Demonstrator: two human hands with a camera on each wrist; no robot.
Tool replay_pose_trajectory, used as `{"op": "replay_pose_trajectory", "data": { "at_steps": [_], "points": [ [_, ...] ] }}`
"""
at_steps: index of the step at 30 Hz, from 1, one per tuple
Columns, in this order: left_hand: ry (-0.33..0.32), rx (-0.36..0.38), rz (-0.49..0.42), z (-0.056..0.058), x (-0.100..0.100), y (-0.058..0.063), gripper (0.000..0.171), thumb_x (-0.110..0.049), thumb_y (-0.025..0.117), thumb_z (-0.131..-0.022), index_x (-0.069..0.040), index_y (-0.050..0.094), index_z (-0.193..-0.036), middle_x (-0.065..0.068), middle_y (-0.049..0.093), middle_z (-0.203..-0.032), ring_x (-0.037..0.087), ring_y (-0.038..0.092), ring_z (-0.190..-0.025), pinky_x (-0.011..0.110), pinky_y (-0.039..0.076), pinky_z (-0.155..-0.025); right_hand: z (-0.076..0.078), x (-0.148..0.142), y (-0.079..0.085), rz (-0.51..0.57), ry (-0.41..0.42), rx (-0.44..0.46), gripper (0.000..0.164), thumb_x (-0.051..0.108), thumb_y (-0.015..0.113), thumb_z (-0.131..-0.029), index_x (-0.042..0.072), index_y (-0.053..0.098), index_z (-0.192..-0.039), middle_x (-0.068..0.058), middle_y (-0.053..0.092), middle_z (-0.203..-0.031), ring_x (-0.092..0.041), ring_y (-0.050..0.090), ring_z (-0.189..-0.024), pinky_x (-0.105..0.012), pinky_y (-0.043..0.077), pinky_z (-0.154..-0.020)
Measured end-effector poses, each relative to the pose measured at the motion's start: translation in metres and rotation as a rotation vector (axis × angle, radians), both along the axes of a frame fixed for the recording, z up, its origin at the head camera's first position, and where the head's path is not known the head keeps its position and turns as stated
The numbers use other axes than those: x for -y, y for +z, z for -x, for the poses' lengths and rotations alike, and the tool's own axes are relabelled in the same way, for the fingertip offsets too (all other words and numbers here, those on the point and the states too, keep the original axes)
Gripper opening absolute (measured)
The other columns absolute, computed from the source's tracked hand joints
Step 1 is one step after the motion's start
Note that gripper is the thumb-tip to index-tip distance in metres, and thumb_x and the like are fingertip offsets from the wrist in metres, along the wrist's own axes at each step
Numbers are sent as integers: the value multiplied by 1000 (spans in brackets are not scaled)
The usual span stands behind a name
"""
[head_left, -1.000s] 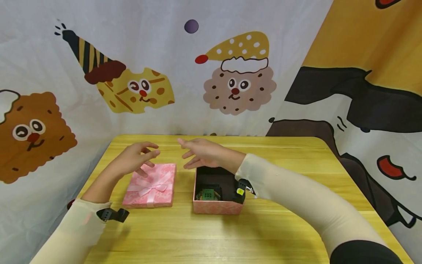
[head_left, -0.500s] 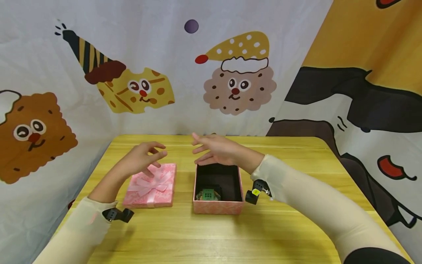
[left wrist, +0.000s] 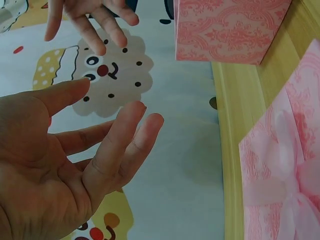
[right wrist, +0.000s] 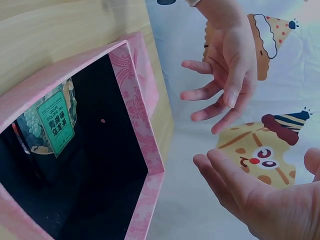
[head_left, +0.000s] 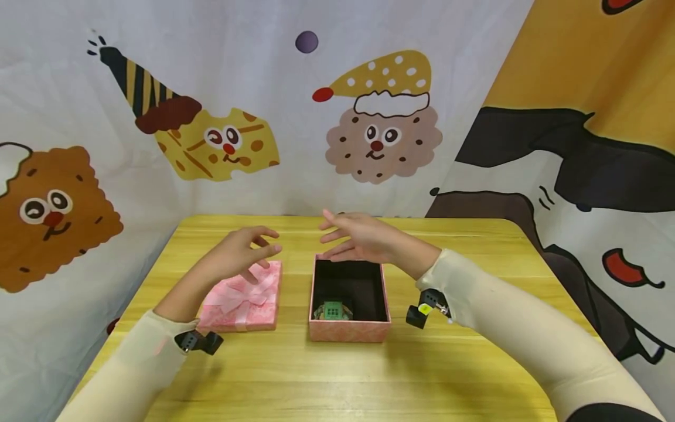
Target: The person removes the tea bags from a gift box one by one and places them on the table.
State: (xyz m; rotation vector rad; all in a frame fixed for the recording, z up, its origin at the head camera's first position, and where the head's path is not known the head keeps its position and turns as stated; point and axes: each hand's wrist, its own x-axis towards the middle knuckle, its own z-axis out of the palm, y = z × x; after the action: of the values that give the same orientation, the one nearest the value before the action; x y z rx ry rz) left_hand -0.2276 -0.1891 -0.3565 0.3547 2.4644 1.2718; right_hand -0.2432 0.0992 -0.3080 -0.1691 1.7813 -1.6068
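My left hand point(head_left: 237, 255) hovers above the pink gift-box lid point(head_left: 245, 299), which has a pale pink ribbon bow point(left wrist: 290, 185). Its fingers are loosely bent and hold nothing. Over the far edge of the pink box point(head_left: 348, 333) floats my right hand point(head_left: 364, 237), fingers spread and relaxed, touching nothing. The box stands without its lid, and its inside is black. At its near left lies a packet with a green label point(right wrist: 52, 122) reading "Grape Oolong Tea"; the packet's lower part is in shadow. The two hands face each other with a gap between.
A wooden table point(head_left: 337, 381) carries the box and lid, with the lid left of the box. A cartoon-printed cloth point(head_left: 295, 117) hangs close behind the table's far edge. Both wrists wear a black camera point(head_left: 419, 316).
Both hands have shifted to the right, the right one also slightly up, uncovering more of the box's inside. The box, packet and lid have stayed in place.
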Motion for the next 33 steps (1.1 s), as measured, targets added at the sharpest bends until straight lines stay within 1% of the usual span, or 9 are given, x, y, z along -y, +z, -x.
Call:
{"op": "replay_pose_trajectory", "data": {
  "at_steps": [4, 8, 12, 15, 19, 24, 26, 30, 33],
  "points": [
    [-18, -3, 6, 1, -4, -2, 58, -37, 66, -102, -6, 50, -148, 28, 57, -133, 36, 72, -98, 41, 64, -59, -1, -7, 1, -3, -8, 3, 64, 50, 44, -109, 3, 41, -152, -23, 47, -150, -47, 52, -135, -49, 50, -110],
    [-24, -7, 6, -1, -8, -1, 58, -36, 67, -102, -5, 50, -148, 28, 58, -132, 35, 73, -96, 41, 64, -58, -2, -16, 0, 5, -26, 3, 64, 48, 44, -109, 2, 41, -152, -24, 47, -151, -47, 51, -136, -51, 47, -113],
    [-27, -3, -2, -3, -12, -1, 58, -35, 68, -102, -5, 50, -148, 27, 58, -132, 33, 73, -95, 41, 64, -58, -3, -25, -3, -11, -35, -22, 63, 48, 44, -110, 0, 41, -151, -23, 46, -151, -44, 54, -134, -51, 47, -112],
    [-31, 1, -13, -4, -15, -3, 57, -33, 68, -102, -6, 50, -147, 27, 57, -133, 34, 72, -95, 41, 64, -58, -3, -31, -6, -16, -36, -41, 64, 49, 44, -110, 0, 40, -151, -23, 45, -152, -44, 53, -135, -50, 47, -112],
    [-41, 5, -23, -5, -18, -6, 56, -33, 69, -101, -7, 50, -147, 27, 57, -133, 35, 72, -93, 42, 64, -57, -5, -39, -8, -12, -37, -63, 65, 49, 43, -109, 0, 40, -152, -23, 45, -153, -44, 51, -137, -52, 44, -115],
    [-53, 3, -25, -5, -24, -8, 54, -32, 69, -102, -8, 52, -147, 26, 58, -132, 25, 72, -84, 42, 64, -56, -6, -48, -8, -21, -47, -87, 65, 49, 43, -110, -1, 40, -152, -22, 45, -153, -42, 50, -139, -55, 38, -119],
    [-60, 3, -27, -5, -25, -9, 53, -31, 68, -102, -8, 52, -147, 25, 58, -132, 22, 71, -83, 42, 64, -57, -7, -51, -8, -27, -61, -86, 64, 49, 43, -110, 0, 41, -151, -22, 46, -153, -41, 49, -139, -55, 37, -119],
    [-71, 9, -30, -6, -27, -10, 53, -30, 68, -102, -9, 51, -147, 25, 58, -132, 21, 71, -83, 43, 64, -57, -7, -58, -11, -39, -77, -93, 64, 50, 44, -109, -1, 42, -150, -22, 47, -152, -41, 49, -139, -55, 38, -119],
    [-77, 16, -33, -6, -28, -14, 53, -30, 69, -102, -9, 51, -147, 24, 58, -132, 21, 71, -83, 44, 64, -57, -7, -63, -13, -49, -83, -99, 64, 50, 43, -109, -1, 44, -148, -21, 47, -152, -41, 50, -138, -54, 40, -117]
  ]
}}
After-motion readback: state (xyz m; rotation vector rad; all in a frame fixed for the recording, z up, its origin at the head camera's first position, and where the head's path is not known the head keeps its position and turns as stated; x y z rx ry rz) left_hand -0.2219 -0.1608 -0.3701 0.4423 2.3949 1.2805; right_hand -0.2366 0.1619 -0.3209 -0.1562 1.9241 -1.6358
